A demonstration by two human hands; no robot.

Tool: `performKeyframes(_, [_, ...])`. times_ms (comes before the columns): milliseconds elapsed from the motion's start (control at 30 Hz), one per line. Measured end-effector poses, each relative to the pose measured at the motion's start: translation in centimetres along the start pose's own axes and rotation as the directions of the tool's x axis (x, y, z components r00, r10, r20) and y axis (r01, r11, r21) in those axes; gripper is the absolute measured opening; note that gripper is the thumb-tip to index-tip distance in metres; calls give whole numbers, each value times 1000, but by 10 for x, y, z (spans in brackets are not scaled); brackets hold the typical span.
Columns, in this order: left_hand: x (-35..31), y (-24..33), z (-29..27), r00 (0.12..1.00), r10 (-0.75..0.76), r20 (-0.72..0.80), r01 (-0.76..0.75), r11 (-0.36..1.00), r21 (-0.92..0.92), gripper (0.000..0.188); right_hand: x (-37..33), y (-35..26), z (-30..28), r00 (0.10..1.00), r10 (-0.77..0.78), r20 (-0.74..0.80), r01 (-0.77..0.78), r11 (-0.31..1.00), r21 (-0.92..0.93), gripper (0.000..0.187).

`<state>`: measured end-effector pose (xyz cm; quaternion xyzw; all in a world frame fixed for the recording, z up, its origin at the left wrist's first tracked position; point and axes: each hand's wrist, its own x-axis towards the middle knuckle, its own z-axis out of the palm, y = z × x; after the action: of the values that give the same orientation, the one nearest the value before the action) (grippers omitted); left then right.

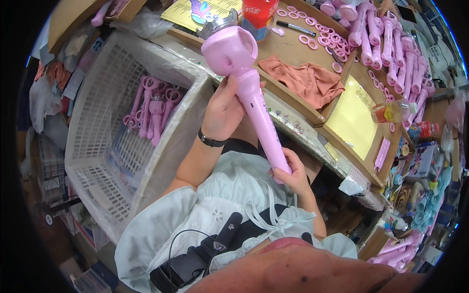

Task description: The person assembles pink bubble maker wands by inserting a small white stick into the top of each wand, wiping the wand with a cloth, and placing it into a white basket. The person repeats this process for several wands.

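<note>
A pink plastic toy wand (pixel 261 117) with a wide, hollowed head slants across the middle, head end far and left. My left hand (pixel 224 110) is closed around it just below the head. Lower down, my right hand (pixel 292 172) grips the handle's near end between thumb and fingers. A greyish clear crown-shaped piece (pixel 218 24) shows at the top of the head; whether it is joined to the wand I cannot tell. Several similar pink wands (pixel 155 110) lie in the white plastic basket (pixel 100 141) to my left.
Cardboard trays across the workbench hold pink rings (pixel 332 36), a marker pen (pixel 295 28), a salmon cloth (pixel 303 80) and yellow paper (pixel 351 117). A red cup-like container (pixel 258 17) stands behind the wand head. Pink wand parts (pixel 391 44) are heaped far right, near a bottle (pixel 391 112).
</note>
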<state>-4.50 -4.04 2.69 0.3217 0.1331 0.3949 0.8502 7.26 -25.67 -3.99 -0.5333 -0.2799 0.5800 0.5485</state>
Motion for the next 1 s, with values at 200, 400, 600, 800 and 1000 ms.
performKeyframes(200, [5, -7, -12, 986, 39, 163, -13, 987, -159, 70, -2, 5, -7, 929, 53, 366, -216, 882, 419, 61])
performKeyframes(400, [11, -17, -24, 989, 112, 92, -76, 942, -328, 83, 11, -2, 1, 865, 85, 495, -316, 858, 404, 53])
performKeyframes(600, [14, 11, -43, 968, 198, 156, -171, 970, -172, 75, 7, -72, -20, 970, -239, 43, 222, 804, -551, 23])
performKeyframes(800, [8, 26, -54, 991, 77, 109, -87, 992, 92, 62, -7, -122, -83, 857, -298, -421, -98, 707, -700, 15])
performKeyframes(1000, [6, 9, -49, 975, -142, 171, 146, 989, -11, 59, -13, -124, -137, 920, -212, -330, -203, 463, -863, 23])
